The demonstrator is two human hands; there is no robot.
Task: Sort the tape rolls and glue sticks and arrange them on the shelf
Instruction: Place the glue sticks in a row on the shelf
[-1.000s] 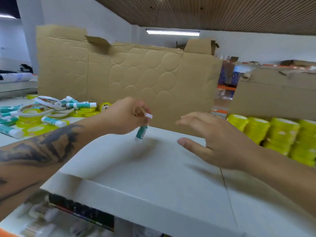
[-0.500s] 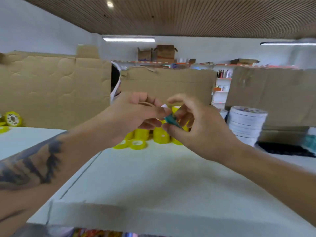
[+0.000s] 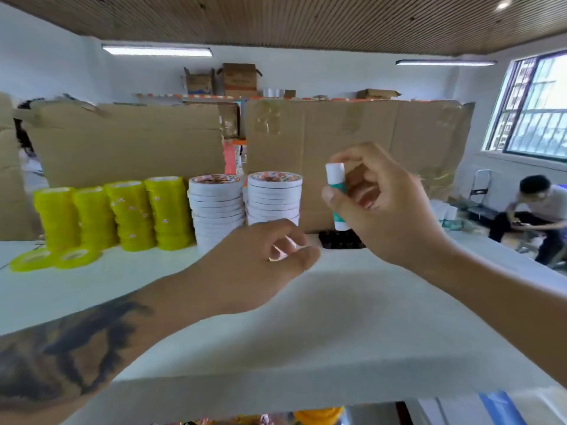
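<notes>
We're holding a glue stick (image 3: 335, 191) upright over the white shelf (image 3: 352, 317).
Right grip (image 3: 389, 207) pinching it; left grip (image 3: 260, 265) curling round something small and white; yellow tape stacks (image 3: 113, 216) lining the cardboard backing (image 3: 352, 139).

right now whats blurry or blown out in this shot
Head view: left hand is motion-smeared at the fingertips; right hand and glue stick are sharper; window is overexposed; wide-angle bends the shelf edge and ceiling; soft shadow lies under the hands.
</notes>
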